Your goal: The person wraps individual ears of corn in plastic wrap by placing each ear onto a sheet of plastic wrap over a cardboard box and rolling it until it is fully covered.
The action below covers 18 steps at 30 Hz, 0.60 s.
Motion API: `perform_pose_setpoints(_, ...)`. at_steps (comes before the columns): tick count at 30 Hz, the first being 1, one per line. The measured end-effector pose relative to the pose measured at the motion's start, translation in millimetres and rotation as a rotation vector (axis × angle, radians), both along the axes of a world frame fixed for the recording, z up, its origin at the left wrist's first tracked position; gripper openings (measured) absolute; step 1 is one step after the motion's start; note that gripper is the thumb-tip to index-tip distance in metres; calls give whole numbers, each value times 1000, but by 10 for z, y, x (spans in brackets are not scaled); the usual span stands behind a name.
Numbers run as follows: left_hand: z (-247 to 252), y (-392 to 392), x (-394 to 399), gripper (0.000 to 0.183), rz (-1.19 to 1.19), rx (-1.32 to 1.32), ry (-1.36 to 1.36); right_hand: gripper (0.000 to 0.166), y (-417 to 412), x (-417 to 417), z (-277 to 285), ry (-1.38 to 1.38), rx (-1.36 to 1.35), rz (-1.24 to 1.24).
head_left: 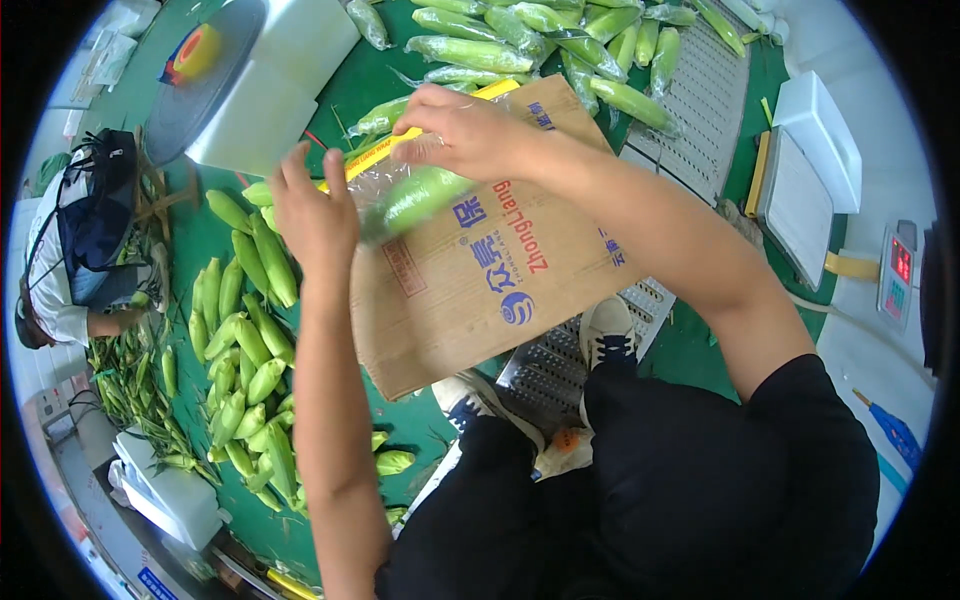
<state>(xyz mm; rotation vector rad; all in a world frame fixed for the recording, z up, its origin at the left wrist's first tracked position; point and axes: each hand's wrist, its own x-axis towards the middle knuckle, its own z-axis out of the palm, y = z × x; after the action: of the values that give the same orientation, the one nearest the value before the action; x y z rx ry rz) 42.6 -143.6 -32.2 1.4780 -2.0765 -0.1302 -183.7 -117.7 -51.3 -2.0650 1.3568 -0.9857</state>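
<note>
A cardboard box (450, 315) bearing printed writing lies before me, with a yellow-edged cling film dispenser (379, 152) along its far side. Clear plastic film (367, 184) stretches from that edge over the cardboard. On the film is a green ear of corn (424, 201), blurred and partly covered with plastic. My right hand (461, 135) is above the corn, its fingers bent onto the film close to the yellow edge. By the dispenser's left end, my left hand (315, 202) is raised with thumb and fingers apart, beside the corn's near end.
Film-wrapped corn (480, 52) is heaped beyond the box; unwrapped ears (251, 360) are piled at left. A weighing scale (799, 202) stands at right with its lit display (898, 262). A person (67, 247) bends over husks (131, 375) at far left. A white foam box (277, 75) stands upper left.
</note>
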Motion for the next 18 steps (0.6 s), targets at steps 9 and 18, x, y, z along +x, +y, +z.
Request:
perform_pose_setpoints(9,-39,-87,-278,74,-383,40,-480,71,-184,-61,-210,295,-73,186)
perform_pose_setpoints(18,164,1070,-228,58,-481,426,-372,53,601,-14,440,513,661,479)
